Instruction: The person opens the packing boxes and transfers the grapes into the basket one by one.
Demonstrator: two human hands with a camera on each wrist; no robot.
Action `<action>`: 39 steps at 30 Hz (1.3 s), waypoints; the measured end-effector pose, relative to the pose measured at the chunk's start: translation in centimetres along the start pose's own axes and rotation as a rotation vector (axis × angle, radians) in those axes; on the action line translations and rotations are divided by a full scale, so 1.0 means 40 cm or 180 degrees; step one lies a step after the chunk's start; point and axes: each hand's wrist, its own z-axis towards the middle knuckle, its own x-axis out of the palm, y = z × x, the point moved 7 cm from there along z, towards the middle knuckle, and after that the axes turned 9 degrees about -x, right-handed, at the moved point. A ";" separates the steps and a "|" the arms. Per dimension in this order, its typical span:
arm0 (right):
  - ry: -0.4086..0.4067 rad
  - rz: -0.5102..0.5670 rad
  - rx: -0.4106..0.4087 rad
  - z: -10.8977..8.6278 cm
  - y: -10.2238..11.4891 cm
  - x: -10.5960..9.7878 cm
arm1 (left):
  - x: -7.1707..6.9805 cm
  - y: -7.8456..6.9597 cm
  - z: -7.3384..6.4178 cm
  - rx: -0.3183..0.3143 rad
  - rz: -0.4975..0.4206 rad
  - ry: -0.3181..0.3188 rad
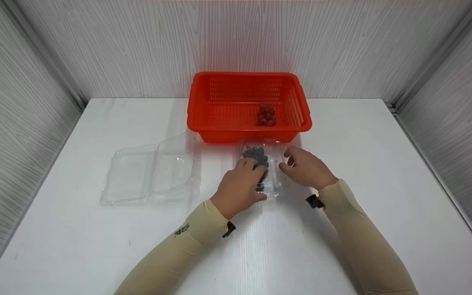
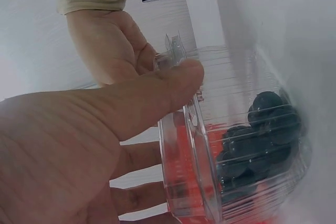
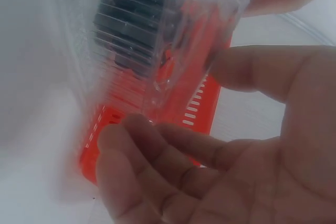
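Note:
A clear plastic clamshell box (image 1: 276, 182) lies on the table with its lid folded over it. Inside is a bunch of dark grapes (image 2: 257, 145), seen through the ribbed wall in the left wrist view. My left hand (image 1: 240, 186) rests on top of the lid, fingers stretched out, with the thumb (image 2: 173, 82) at the box's near edge. At the right side of the box is my right hand (image 1: 307, 168), its fingers loosely bent and its thumb (image 3: 252, 66) close to the rim. Whether that thumb touches the plastic, I cannot tell.
Behind the box stands a red perforated basket (image 1: 248, 128) with a bunch of red grapes (image 1: 266, 116) in its right part. A second clear clamshell (image 1: 131, 176) lies unfolded on the white table (image 1: 76, 237) at left. Pale panels (image 1: 137, 49) enclose the back and sides.

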 end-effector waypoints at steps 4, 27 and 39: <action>0.0037 0.0054 0.0048 -0.001 -0.004 -0.001 | 0.001 0.004 0.000 -0.0010 -0.0013 0.0055; 0.0299 0.0862 0.0243 0.023 -0.045 0.030 | -0.006 0.015 0.007 0.0020 0.0125 -0.0020; 0.0557 0.1017 0.0145 0.023 -0.059 0.037 | -0.003 0.015 0.009 0.0011 0.0091 -0.0010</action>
